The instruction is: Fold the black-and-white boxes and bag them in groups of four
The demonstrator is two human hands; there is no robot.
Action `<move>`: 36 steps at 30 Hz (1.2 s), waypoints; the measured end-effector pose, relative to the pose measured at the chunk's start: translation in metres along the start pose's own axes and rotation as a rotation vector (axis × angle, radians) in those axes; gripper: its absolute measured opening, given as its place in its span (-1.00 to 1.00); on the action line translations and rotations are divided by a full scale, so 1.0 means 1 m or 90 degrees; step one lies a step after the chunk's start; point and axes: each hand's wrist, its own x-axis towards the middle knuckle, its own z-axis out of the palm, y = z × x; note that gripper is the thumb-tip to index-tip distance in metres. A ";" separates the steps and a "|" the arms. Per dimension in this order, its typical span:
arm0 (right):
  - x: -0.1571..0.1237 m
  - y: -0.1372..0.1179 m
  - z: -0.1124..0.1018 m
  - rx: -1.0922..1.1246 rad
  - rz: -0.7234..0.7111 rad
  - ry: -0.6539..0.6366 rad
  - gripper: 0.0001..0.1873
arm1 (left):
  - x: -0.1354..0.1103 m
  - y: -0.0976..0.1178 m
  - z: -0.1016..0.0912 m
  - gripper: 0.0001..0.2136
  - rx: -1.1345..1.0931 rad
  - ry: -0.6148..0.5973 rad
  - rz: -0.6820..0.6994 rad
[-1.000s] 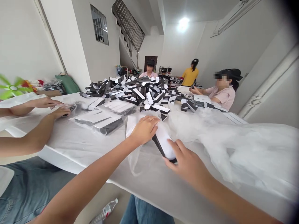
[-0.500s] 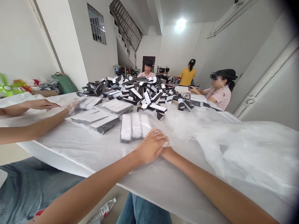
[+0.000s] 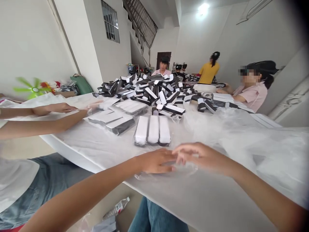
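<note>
A clear plastic bag (image 3: pixel 169 146) holding three white-topped black boxes (image 3: pixel 152 130) lies on the white-covered table (image 3: pixel 101 145) just beyond my hands. My left hand (image 3: pixel 155 161) and my right hand (image 3: pixel 202 157) meet fingertip to fingertip at the bag's near, loose end. Both have their fingers curled and pinched on the thin plastic there. The boxes lie side by side, a hand's width past my fingers.
A big heap of black and white boxes (image 3: pixel 149 90) fills the table's middle. Filled bags (image 3: pixel 113 120) lie left of it, by a co-worker's hands (image 3: pixel 55 108). Loose clear plastic (image 3: pixel 241 129) is piled at the right. More people sit farther back. A bottle (image 3: pixel 118 207) lies on the floor.
A second ago my hands were sliding a box into the bag. Now three boxes lie inside it and both hands have drawn back to its near end.
</note>
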 end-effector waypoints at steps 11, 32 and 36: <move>0.122 0.057 -0.074 0.222 0.006 0.525 -0.74 | 0.031 0.007 -0.024 -0.70 -0.063 0.166 -0.086; 0.268 0.151 -0.145 -0.319 0.309 0.285 -0.18 | 0.037 -0.040 -0.010 -0.79 0.186 0.194 0.081; 0.265 0.154 -0.139 -0.321 0.267 0.246 -0.13 | 0.035 -0.041 -0.011 -0.79 0.172 0.205 0.068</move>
